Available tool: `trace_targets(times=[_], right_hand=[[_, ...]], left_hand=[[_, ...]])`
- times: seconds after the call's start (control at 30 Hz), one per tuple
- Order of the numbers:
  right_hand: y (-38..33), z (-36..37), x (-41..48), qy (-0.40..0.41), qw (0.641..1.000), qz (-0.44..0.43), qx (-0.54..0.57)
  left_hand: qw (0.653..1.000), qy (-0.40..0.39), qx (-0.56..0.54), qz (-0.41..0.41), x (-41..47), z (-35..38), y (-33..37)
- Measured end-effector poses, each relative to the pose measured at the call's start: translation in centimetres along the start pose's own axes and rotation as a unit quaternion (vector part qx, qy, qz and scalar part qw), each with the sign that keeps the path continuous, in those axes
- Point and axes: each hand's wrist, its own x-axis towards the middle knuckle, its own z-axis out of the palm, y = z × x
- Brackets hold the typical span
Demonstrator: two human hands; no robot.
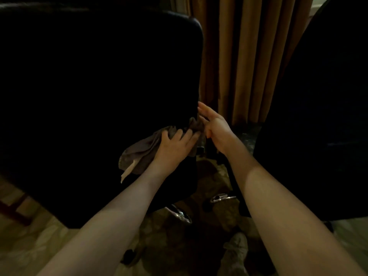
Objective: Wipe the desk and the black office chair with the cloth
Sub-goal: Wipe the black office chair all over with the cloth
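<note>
- Dim room: brown curtains [249, 62] hang at the far side, a patterned floor [35, 242] lies below, and a second dark shape [322, 116] fills the right edge; I can't tell what that one is.
- Filling the left and centre of my view is the black office chair [95, 92], its padded back a tall dark slab whose long axis runs up and down. Its right edge sits right where both hands meet.
- Chrome legs [183, 214] of the base show low down, between my forearms.
- I see the cloth [143, 152], grey and crumpled, pressed flat on the chair's lower right part, with a pale tag [127, 172] dangling from its near edge.
- My left hand [175, 146] lies on top of the cloth, fingers spread and pushing it against the chair rather than bunching it in a fist.
- My right hand [213, 126] is just beside it on the right, fingers loose and open, its fingertips at the chair's right edge and close to the far corner of the cloth; whether it touches the cloth I cannot tell.
- As I judge it, the left hand is the wiping hand and the right is there to steady the chair.
- Unwiped surface lies mostly up and to the left of the cloth, so the stroke should run that way.
- No desk is in sight.
</note>
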Motion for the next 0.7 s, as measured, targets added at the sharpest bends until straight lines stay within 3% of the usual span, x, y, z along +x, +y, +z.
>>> trace_targets(times=[0.1,0.23,0.43,0.53,0.57,0.7], right_hand=[[1.7,0.0,0.3,0.012,0.999,0.018,0.03],[5.9,0.3,-0.9,0.018,0.993,0.119,-0.015],[10.6,0.6,-1.7,0.013,0.982,0.177,-0.067],[10.8,0.7,-2.0,0.012,0.973,0.208,-0.097],[10.9,0.8,-2.1,0.011,0.97,0.218,-0.105],[12.1,2.1,-2.9,0.021,0.955,0.253,-0.151]], left_hand=[[0.996,-0.084,-0.01,0.026,-2.4,2.6,1.4],[0.976,-0.205,-0.009,0.078,-5.1,5.0,3.6],[0.953,-0.266,-0.045,0.134,-7.8,7.9,5.0],[0.926,-0.338,-0.056,0.16,-9.8,9.0,4.5],[0.922,-0.346,-0.063,0.161,-10.3,9.0,4.1],[0.964,-0.202,-0.048,0.167,-11.9,8.2,2.0]])
